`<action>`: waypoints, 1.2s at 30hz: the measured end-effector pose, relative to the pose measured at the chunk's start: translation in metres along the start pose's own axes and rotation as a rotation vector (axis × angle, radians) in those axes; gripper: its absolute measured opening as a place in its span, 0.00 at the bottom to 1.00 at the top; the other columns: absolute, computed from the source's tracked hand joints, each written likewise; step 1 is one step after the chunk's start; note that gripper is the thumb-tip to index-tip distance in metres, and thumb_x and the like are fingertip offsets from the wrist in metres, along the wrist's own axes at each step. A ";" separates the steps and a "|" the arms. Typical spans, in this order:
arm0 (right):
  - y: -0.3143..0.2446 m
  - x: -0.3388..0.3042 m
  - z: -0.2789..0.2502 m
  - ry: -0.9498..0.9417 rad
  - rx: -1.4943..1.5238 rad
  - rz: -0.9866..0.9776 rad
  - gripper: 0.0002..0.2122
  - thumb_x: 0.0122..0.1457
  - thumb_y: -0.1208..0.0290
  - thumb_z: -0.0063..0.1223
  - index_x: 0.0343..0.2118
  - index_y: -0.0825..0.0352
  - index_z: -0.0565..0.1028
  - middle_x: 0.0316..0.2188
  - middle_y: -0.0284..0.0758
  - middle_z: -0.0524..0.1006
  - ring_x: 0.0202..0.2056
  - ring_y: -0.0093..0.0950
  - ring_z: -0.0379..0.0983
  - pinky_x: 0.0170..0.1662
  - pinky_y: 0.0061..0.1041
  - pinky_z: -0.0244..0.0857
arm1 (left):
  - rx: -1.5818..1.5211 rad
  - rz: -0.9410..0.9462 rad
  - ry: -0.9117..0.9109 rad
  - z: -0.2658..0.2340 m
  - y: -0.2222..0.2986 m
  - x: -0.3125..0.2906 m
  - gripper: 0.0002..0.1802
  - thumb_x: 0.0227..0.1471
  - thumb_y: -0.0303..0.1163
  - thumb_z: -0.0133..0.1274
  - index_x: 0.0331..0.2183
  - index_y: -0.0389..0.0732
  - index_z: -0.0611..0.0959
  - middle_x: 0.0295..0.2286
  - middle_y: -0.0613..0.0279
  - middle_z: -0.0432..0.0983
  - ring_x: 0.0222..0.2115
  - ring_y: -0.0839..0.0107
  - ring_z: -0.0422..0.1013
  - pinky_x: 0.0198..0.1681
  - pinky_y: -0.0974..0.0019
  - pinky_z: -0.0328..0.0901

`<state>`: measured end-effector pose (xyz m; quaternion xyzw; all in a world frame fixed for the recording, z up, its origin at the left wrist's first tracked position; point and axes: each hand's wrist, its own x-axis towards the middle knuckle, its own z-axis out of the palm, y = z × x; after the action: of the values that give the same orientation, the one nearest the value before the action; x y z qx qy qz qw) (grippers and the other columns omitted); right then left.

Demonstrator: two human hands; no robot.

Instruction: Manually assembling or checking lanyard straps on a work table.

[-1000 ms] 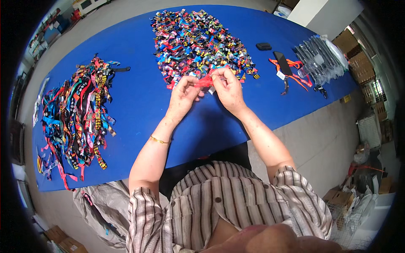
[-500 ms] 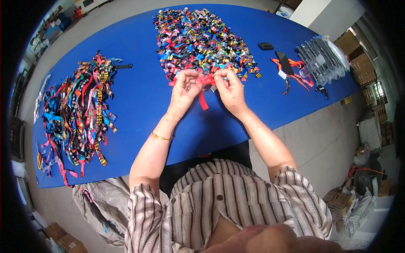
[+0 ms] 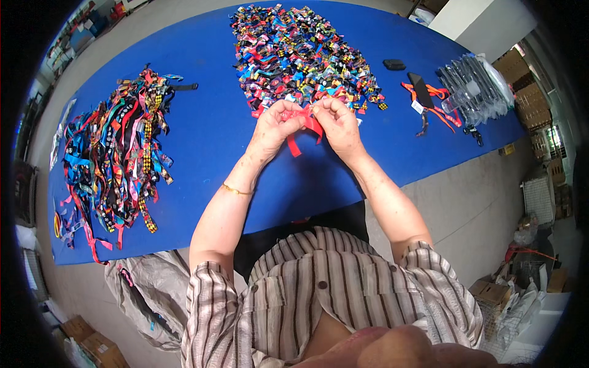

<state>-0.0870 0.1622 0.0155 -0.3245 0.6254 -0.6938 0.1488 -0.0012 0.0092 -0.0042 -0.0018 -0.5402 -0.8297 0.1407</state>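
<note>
Both hands pinch one red ribbon (image 3: 302,126) above the blue surface (image 3: 215,135). The left hand (image 3: 276,126) and right hand (image 3: 338,124) grasp it with clenched fingers, beside the multicoloured ribbon pile (image 3: 300,52).

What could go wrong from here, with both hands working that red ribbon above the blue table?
The red ribbon is pinched between the left hand and right hand, its tail hanging loose; it might slip out. It is held right at the near edge of the pile of folded multicoloured ribbons, so it may snag those. If dropped, it might get lost among them.
</note>
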 end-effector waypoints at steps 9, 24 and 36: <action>-0.010 0.004 -0.015 -0.146 -0.033 0.061 0.07 0.62 0.73 0.53 0.40 0.70 0.75 0.34 0.30 0.78 0.36 0.17 0.74 0.43 0.18 0.69 | -0.155 -0.067 -0.030 -0.004 0.005 -0.001 0.13 0.52 0.23 0.57 0.41 0.37 0.75 0.31 0.62 0.78 0.30 0.76 0.74 0.35 0.74 0.69; -0.018 0.003 -0.009 -0.015 -0.524 -0.269 0.04 0.56 0.75 0.56 0.34 0.67 0.74 0.28 0.31 0.75 0.27 0.21 0.71 0.33 0.22 0.64 | -0.078 -0.094 -0.035 0.004 0.004 -0.003 0.15 0.52 0.23 0.57 0.42 0.35 0.74 0.33 0.61 0.77 0.33 0.77 0.73 0.40 0.74 0.69; -0.010 -0.003 -0.014 -0.220 -0.353 0.037 0.08 0.57 0.68 0.59 0.34 0.68 0.77 0.27 0.28 0.78 0.30 0.16 0.71 0.38 0.19 0.66 | 0.084 -0.065 0.088 0.001 0.008 -0.001 0.17 0.51 0.23 0.59 0.43 0.35 0.74 0.34 0.60 0.77 0.33 0.76 0.74 0.40 0.73 0.69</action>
<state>-0.0916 0.1761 0.0246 -0.4079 0.7230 -0.5310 0.1700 0.0018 0.0078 0.0029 0.0580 -0.5675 -0.8097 0.1375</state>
